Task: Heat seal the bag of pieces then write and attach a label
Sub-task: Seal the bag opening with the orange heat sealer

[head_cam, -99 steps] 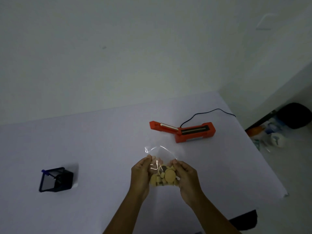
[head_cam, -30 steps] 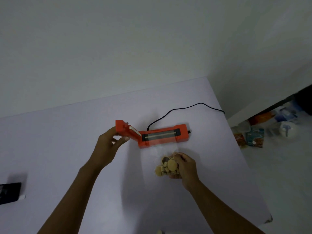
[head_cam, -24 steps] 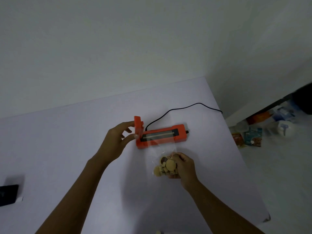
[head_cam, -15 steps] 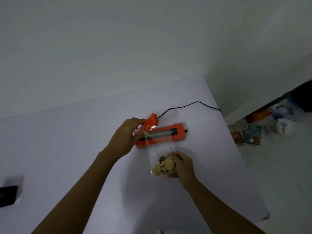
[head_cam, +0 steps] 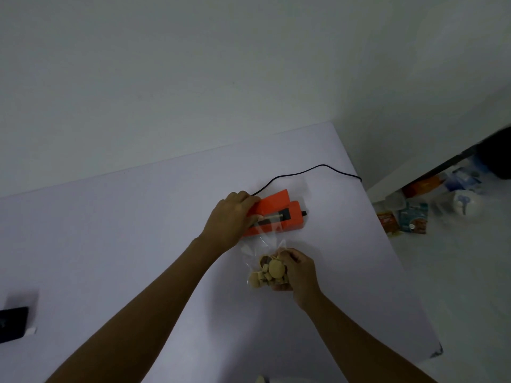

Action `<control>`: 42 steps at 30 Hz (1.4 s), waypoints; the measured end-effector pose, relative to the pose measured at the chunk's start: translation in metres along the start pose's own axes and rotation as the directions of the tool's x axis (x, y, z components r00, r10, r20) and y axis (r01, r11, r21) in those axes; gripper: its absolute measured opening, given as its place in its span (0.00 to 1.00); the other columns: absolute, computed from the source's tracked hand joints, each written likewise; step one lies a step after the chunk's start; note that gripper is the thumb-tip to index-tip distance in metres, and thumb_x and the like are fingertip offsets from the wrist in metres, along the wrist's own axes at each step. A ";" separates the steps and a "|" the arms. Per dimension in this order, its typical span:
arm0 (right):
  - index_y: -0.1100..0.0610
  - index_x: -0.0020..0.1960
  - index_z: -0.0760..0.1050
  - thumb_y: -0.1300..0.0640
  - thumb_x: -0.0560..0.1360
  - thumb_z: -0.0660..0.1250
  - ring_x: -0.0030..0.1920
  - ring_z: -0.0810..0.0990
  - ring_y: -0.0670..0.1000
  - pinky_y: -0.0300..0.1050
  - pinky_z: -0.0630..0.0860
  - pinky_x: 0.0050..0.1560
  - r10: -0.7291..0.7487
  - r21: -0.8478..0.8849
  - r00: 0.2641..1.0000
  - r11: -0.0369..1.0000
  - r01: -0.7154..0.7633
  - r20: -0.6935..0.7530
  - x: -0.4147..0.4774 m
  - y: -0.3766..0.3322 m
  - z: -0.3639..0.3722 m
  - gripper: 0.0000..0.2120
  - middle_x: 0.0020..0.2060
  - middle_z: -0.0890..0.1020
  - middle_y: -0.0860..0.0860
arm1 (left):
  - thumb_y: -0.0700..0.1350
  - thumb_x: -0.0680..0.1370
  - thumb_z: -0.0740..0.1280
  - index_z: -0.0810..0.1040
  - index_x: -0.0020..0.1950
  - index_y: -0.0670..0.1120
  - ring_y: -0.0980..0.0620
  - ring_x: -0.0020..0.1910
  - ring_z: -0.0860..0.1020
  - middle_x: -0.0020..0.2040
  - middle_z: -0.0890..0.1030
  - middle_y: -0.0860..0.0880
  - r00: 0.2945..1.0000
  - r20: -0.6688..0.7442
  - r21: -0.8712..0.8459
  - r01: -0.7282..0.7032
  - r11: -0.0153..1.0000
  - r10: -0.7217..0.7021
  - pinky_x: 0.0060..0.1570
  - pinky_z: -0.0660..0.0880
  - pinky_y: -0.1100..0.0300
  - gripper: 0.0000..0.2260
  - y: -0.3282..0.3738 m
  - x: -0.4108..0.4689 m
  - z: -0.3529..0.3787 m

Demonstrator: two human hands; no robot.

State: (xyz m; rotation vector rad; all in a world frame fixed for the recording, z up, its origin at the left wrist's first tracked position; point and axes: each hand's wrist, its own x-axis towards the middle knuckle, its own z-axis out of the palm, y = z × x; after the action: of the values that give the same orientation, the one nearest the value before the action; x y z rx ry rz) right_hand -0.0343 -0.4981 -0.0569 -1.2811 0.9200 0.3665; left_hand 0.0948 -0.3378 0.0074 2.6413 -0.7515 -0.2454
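Left hand (head_cam: 232, 219) is curled over the left end of the orange sealer (head_cam: 293, 221), fingers gripping its lid (head_cam: 272, 203), which stands a little raised above the base, out on the counter (head_cam: 138, 230). Right hand (head_cam: 300, 275) clutches the clear bag (head_cam: 264, 241) by its full bottom, tan round and chunky pieces (head_cam: 272, 273) bunched inside, just in front of the sealer, while the bag's empty top lies across the sealing strip. A black cord (head_cam: 304, 171) runs from the sealer off the counter's right edge.
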 end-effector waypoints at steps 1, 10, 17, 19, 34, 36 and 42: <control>0.55 0.43 0.84 0.57 0.77 0.69 0.38 0.85 0.60 0.57 0.82 0.33 0.002 0.004 1.000 1.000 -0.002 0.002 0.000 0.000 0.000 0.07 0.40 0.85 0.58 | 0.50 0.78 0.66 0.73 0.66 0.46 0.45 0.53 0.75 0.58 0.78 0.46 1.000 0.004 0.013 0.004 1.000 -0.004 0.51 0.73 0.52 0.18 0.001 0.002 0.002; 0.57 0.46 0.83 0.56 0.77 0.69 0.39 0.85 0.61 0.57 0.82 0.33 0.020 0.022 1.000 1.000 -0.020 0.005 0.003 0.005 0.001 0.06 0.42 0.85 0.59 | 0.55 0.78 0.64 0.75 0.64 0.49 0.46 0.55 0.74 0.58 0.78 0.47 0.999 0.034 0.077 0.040 0.996 -0.043 0.52 0.68 0.54 0.18 0.009 0.013 0.021; 0.56 0.44 0.84 0.56 0.77 0.69 0.43 0.85 0.62 0.58 0.82 0.34 0.026 0.016 1.000 1.000 -0.026 0.005 0.005 0.007 0.001 0.06 0.44 0.85 0.59 | 0.54 0.78 0.63 0.75 0.64 0.48 0.47 0.57 0.73 0.58 0.77 0.47 0.995 0.087 0.118 0.037 0.992 -0.048 0.53 0.69 0.54 0.17 0.011 0.022 0.035; 0.56 0.44 0.84 0.55 0.77 0.69 0.42 0.85 0.61 0.57 0.82 0.33 0.026 0.011 1.000 1.000 -0.026 0.006 0.004 0.006 0.002 0.07 0.44 0.85 0.59 | 0.54 0.79 0.63 0.75 0.64 0.48 0.46 0.57 0.73 0.58 0.77 0.47 0.994 0.098 0.134 0.037 0.990 -0.050 0.53 0.69 0.53 0.17 0.012 0.024 0.039; 0.58 0.46 0.83 0.55 0.77 0.69 0.42 0.85 0.61 0.55 0.82 0.33 0.050 0.032 0.999 0.998 -0.050 0.006 0.006 0.007 0.003 0.07 0.45 0.85 0.60 | 0.54 0.79 0.62 0.76 0.63 0.47 0.46 0.57 0.72 0.58 0.77 0.46 0.990 0.132 0.210 0.029 0.977 -0.058 0.54 0.70 0.53 0.17 0.011 0.033 0.055; 0.58 0.47 0.83 0.56 0.77 0.68 0.42 0.85 0.61 0.56 0.82 0.33 0.050 0.043 0.999 0.998 -0.050 0.006 0.006 0.008 0.003 0.07 0.45 0.85 0.59 | 0.54 0.78 0.63 0.77 0.62 0.46 0.46 0.57 0.72 0.57 0.77 0.47 0.988 0.140 0.216 0.036 0.976 -0.068 0.53 0.70 0.53 0.17 0.011 0.034 0.055; 0.56 0.43 0.83 0.57 0.77 0.69 0.41 0.85 0.61 0.56 0.82 0.33 0.052 0.044 0.999 0.998 -0.052 -0.005 0.005 0.008 0.004 0.07 0.43 0.85 0.59 | 0.50 0.78 0.64 0.79 0.52 0.45 0.47 0.50 0.76 0.50 0.78 0.48 0.987 0.142 0.282 0.028 0.959 -0.070 0.47 0.72 0.53 0.10 0.020 0.037 0.052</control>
State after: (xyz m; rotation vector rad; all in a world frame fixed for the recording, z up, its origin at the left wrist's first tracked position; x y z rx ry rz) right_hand -0.0349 -0.4938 -0.0661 -1.2210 0.9627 0.3816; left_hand 0.1023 -0.3896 -0.0345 2.9373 -0.8221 -0.3819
